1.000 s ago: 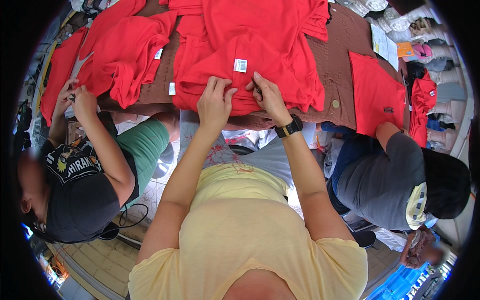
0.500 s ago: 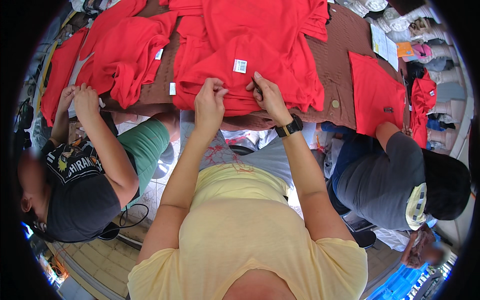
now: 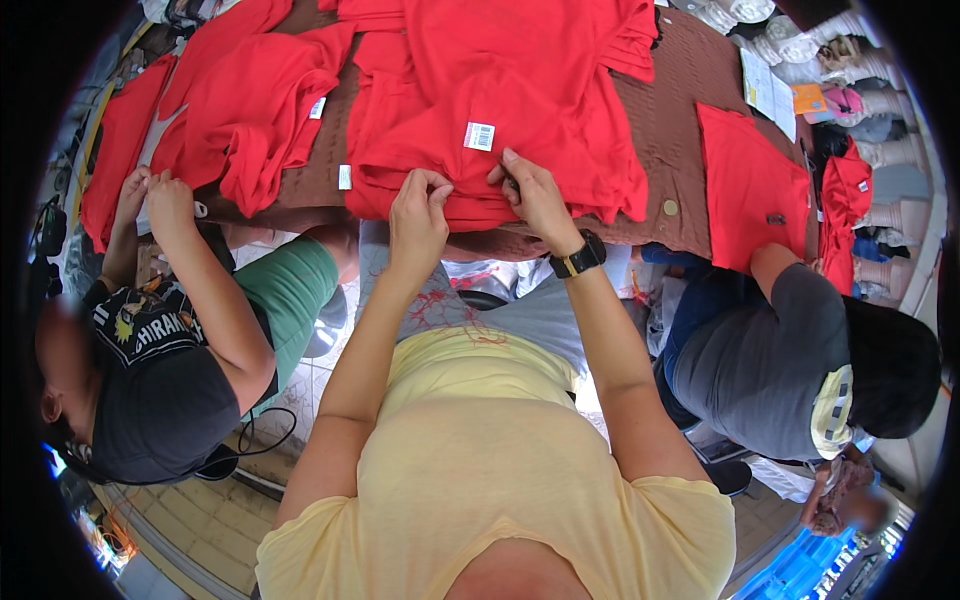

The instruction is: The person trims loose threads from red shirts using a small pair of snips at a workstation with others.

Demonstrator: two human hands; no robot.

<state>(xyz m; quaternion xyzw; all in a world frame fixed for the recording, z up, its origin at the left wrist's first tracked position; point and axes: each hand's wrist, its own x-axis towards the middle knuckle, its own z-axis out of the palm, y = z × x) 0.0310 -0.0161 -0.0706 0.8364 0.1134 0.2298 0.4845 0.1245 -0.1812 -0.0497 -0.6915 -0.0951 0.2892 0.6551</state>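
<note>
A red garment, with a white label, lies spread over a stack of red cloth before me. My left hand is closed in a pinch on the near part of this garment. Just to its right, my right hand curls round a small black tool, mostly covered by the fingers, so its kind is unclear. The right fingertips are close to the red fabric, below the label; whether they touch it I cannot tell. A black watch sits on my right wrist.
A brown cloth covers the table. More red garments lie at the left, where a co-worker's hands are raised. Another person works at a red piece on the right. Papers lie at the far right.
My left fingers have curled in and pinch the cloth. My right hand has shifted slightly left and turned, hiding more of the black tool. The label has moved a little.
</note>
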